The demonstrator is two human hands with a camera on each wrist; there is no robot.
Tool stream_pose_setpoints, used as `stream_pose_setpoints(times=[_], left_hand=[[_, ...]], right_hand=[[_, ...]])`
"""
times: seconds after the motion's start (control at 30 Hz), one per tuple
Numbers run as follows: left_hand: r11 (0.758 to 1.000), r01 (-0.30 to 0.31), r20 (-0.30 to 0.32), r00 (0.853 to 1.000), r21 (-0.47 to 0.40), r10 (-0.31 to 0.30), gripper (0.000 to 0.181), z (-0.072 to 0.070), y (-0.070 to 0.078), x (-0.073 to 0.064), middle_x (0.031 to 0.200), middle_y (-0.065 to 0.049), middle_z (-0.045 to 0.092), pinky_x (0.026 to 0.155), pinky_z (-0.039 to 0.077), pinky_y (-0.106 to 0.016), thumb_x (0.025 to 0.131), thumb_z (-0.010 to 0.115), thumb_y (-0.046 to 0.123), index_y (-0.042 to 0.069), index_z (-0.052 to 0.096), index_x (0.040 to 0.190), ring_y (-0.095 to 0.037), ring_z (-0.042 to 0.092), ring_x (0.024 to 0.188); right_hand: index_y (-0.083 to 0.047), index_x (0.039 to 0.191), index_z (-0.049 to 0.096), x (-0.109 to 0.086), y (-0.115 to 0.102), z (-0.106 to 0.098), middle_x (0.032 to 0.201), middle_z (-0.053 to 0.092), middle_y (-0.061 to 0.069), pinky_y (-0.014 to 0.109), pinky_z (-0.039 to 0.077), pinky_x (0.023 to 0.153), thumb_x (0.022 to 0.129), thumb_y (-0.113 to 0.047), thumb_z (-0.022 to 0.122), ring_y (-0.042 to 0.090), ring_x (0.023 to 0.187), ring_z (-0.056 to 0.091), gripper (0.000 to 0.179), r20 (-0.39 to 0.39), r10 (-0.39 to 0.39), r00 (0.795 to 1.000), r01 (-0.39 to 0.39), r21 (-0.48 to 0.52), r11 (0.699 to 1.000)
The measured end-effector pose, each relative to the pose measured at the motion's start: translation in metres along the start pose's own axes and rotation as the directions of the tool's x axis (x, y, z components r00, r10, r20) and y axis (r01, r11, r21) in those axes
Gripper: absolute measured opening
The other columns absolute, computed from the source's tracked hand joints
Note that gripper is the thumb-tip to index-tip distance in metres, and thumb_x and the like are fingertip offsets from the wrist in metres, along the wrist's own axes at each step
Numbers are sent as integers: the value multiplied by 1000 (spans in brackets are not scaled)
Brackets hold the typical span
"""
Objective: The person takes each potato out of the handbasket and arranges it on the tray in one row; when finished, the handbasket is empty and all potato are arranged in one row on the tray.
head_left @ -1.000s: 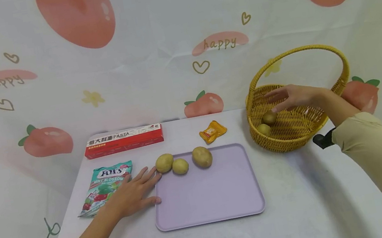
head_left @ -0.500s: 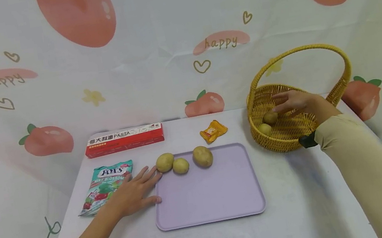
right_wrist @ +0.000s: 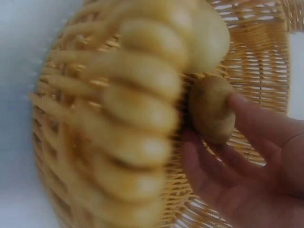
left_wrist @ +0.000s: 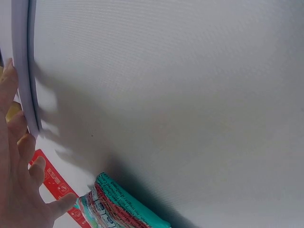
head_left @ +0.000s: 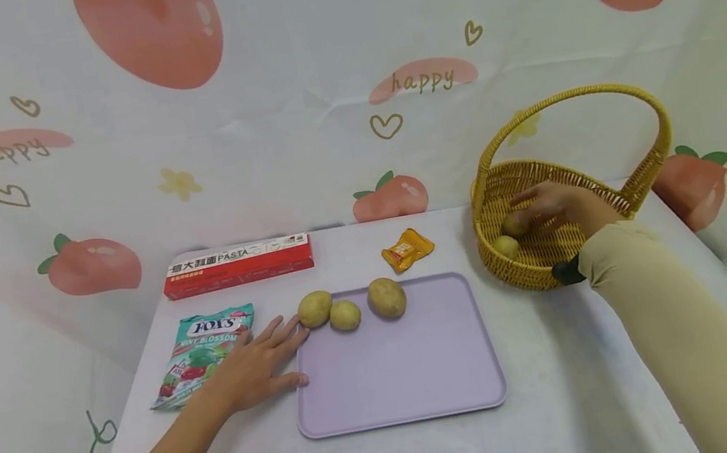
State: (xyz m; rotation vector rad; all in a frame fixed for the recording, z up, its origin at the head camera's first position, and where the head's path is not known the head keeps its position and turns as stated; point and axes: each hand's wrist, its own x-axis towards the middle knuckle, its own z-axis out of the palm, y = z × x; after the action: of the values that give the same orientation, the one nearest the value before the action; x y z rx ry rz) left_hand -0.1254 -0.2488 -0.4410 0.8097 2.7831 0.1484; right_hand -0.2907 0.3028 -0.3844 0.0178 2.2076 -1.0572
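Inside the yellow wicker basket (head_left: 537, 273), my right hand (head_left: 559, 208) holds a brown potato (right_wrist: 211, 109) between thumb and fingers. The right wrist view shows the thumb on one side and fingers curled beneath. A paler round potato (head_left: 506, 247) lies beside it in the basket. My left hand (head_left: 254, 373) rests spread at the left edge of the lilac tray (head_left: 397, 381), fingertips near an oval potato (head_left: 315, 310). Along the tray's back edge also lie a small round potato (head_left: 345, 315) and a larger potato (head_left: 387, 299).
A green candy bag (head_left: 201, 358) lies beside and partly behind the left hand. At the back left sits a red and white pasta box (head_left: 238, 267). An orange wrapped snack (head_left: 408, 250) lies behind the tray. The basket's tall handle (head_left: 572, 94) arches over the right hand.
My right hand has lowered into the basket, its forearm swinging left, and its fingers have closed round the brown potato. The left hand stays in place.
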Motion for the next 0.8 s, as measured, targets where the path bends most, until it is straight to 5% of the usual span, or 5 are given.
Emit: stream_pose_setpoints(times=[0.23, 0.43, 0.63, 0.8], left_hand=[[1000, -1, 0, 1000, -3, 1, 78, 0, 0, -1, 162, -8, 30, 110, 18, -74, 91, 59, 62, 21, 39, 154, -39, 23, 149], [1000, -2, 2, 1000, -2, 2, 78, 1, 1, 1, 162, -7, 30, 109, 18, -74, 91, 58, 63, 22, 39, 154, -38, 22, 149], [1000, -4, 1, 1000, 0, 4, 78, 1, 2, 1, 162, -7, 30, 109, 19, -74, 91, 58, 63, 21, 39, 154, -38, 22, 149], [1000, 1, 0, 1000, 6, -1, 78, 1, 0, 0, 162, -7, 30, 109, 19, -74, 91, 58, 63, 22, 39, 154, -38, 22, 149]], right_hand=[[15, 147, 32, 3, 0, 4, 141, 38, 34, 41, 51, 97, 99, -8, 59, 28, 115, 54, 59, -12, -60, 998, 59, -38, 998], [19, 140, 39, -5, -4, 1, 132, 46, 35, 35, 55, 87, 95, -6, 65, 26, 105, 58, 57, 7, -140, 990, 140, -162, 977], [13, 133, 52, -19, -11, -8, 104, 58, 18, 31, 51, 67, 91, -10, 72, 17, 79, 54, 52, 14, -269, 963, 256, -350, 901], [8, 131, 58, -33, -16, -9, 125, 60, 26, 48, 51, 87, 89, -16, 76, 36, 107, 60, 52, 35, -387, 922, 359, -459, 813]])
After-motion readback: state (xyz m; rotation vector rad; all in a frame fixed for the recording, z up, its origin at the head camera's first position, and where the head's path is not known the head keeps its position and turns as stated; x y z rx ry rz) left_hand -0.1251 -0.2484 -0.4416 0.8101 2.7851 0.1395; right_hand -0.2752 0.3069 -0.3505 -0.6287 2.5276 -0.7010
